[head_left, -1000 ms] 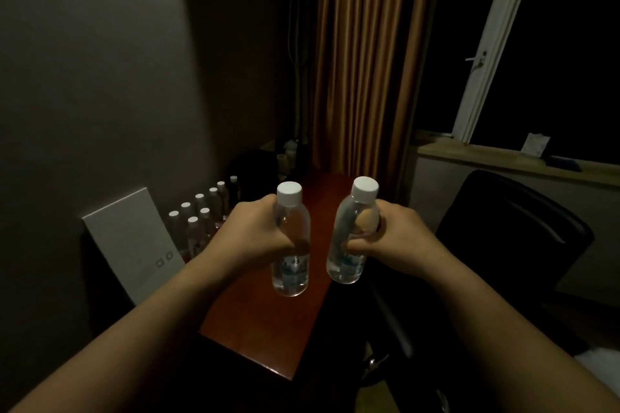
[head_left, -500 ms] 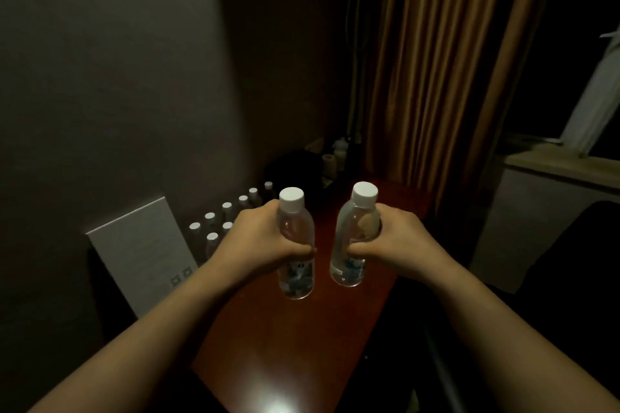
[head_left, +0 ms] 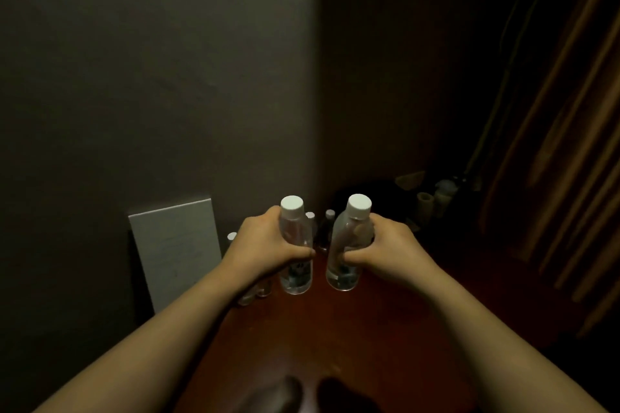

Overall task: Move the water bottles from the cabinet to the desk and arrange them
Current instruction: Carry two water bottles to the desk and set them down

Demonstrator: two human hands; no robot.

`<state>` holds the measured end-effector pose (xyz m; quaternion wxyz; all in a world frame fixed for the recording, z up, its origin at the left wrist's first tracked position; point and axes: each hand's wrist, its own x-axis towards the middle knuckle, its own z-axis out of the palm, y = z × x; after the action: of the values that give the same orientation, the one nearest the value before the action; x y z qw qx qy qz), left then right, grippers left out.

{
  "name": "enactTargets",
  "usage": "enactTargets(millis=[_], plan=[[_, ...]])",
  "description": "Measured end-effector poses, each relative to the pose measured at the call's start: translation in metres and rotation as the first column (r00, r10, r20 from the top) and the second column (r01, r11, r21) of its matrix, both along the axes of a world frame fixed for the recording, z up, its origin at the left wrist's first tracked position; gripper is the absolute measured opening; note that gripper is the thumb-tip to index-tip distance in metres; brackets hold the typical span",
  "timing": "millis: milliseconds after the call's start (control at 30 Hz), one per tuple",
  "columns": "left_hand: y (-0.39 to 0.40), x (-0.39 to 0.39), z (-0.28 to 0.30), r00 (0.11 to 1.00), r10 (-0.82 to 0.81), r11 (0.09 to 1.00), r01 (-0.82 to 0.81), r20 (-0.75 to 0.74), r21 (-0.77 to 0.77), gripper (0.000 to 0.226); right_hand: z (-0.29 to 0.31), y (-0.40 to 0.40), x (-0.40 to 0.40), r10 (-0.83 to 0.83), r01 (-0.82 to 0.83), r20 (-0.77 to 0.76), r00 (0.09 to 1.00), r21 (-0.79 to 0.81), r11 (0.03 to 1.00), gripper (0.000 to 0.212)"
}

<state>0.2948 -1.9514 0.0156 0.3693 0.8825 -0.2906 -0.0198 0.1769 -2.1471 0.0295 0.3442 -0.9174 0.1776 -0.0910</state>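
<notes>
The 2 water bottles being carried are clear plastic with white screw caps, each with a dark printed label low on the body and water visible inside. The left bottle point(head_left: 295, 251) stands nearly upright in the left hand point(head_left: 265, 250), whose fingers wrap round its middle with the thumb across the front. The right bottle point(head_left: 347, 250) tilts slightly with its cap leaning right, grasped round its middle by the right hand point(head_left: 391, 250). Both are held side by side, close but not touching, over the far part of the reddish wooden desk point(head_left: 352, 339); whether their bases touch the wood I cannot tell.

Behind the hands, more bottles stand on the desk against the wall: 3 white caps point(head_left: 310, 215) show clearly, and a few clear bases peek out under the left wrist. The rest are hidden. 1 pale flat board point(head_left: 176, 248) leans against the wall to the left. A brown curtain point(head_left: 570, 144) hangs on the right.
</notes>
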Motion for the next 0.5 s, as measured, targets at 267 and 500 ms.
enactTargets(millis=[267, 500], plan=[[-0.051, 0.046, -0.044, 0.969, 0.237, 0.972, -0.236, -0.073, 0.016, 0.072, -0.035, -0.05, 0.08, 0.14, -0.138, -0.023, 0.99, 0.057, 0.989, 0.043], [-0.085, 0.093, -0.105, 0.919, 0.37, 0.929, -0.366, -0.134, 0.055, 0.06, -0.1, -0.077, 0.155, 0.17, -0.158, -0.156, 0.973, 0.087, 0.984, 0.054]])
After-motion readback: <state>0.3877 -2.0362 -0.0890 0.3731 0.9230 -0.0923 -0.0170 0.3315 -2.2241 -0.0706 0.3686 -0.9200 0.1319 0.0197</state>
